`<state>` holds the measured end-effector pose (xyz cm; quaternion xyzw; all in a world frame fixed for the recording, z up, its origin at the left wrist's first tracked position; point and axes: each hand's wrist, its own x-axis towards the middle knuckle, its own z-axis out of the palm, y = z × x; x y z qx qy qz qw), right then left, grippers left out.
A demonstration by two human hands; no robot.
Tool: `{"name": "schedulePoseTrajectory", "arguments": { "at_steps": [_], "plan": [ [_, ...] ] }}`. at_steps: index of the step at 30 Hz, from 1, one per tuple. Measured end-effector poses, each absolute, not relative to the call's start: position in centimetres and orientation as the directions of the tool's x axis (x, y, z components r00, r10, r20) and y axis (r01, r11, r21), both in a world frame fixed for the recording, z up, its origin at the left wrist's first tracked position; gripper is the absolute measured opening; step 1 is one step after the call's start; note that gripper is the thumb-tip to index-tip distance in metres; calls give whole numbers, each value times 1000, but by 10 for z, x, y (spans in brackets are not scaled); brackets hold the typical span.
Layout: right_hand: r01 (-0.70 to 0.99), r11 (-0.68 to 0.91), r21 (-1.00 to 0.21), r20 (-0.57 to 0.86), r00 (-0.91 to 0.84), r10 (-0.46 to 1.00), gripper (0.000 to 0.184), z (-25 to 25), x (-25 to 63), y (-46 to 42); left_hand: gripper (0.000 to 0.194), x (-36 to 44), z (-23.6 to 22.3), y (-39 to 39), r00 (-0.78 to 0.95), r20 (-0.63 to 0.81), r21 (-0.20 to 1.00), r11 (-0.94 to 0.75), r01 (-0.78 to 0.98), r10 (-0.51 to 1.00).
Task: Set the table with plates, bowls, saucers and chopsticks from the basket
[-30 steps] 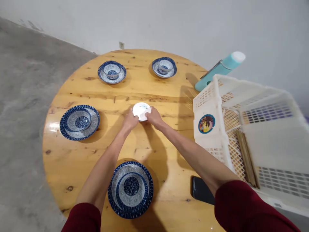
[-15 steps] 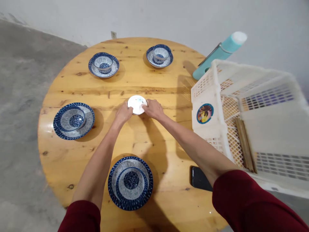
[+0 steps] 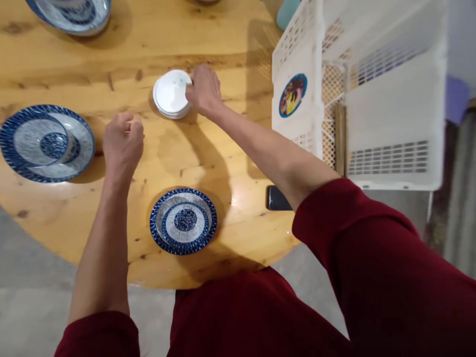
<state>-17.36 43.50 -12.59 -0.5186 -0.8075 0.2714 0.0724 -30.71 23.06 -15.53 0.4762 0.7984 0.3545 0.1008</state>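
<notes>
A stack of small white saucers (image 3: 171,93) sits near the middle of the wooden table, seemingly several deep. My right hand (image 3: 204,90) is closed at the right rim of the stack, with its thumb and fingers pinching the edge of a saucer. Apart from the stack, my left hand (image 3: 124,141) hovers over the table with curled fingers, and nothing shows in them. Just left of it is a blue-patterned plate (image 3: 84,136) with a bowl (image 3: 52,144) on it. Nearest my body, another blue-patterned plate (image 3: 159,198) carries a bowl (image 3: 186,219).
To the right stands a white plastic basket (image 3: 297,44) with wooden sticks (image 3: 340,139) inside. A black phone (image 3: 278,198) lies below my right forearm. One more patterned plate (image 3: 100,25) is cut off at the upper left, and a turquoise object (image 3: 286,14) shows behind the basket.
My left hand has let go of the white saucers and moved left towards the plate. The right hand stays at the saucers' edge. The camera view has tilted down.
</notes>
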Motion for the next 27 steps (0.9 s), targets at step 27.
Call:
{"name": "schedulePoseTrajectory", "arguments": {
  "at_steps": [27],
  "plan": [
    [541, -218, -812, -383, -213, 899, 30, -168, 138, 159, 28, -5, -165, 49, -142, -539, 842, 534, -70, 830]
  ]
}}
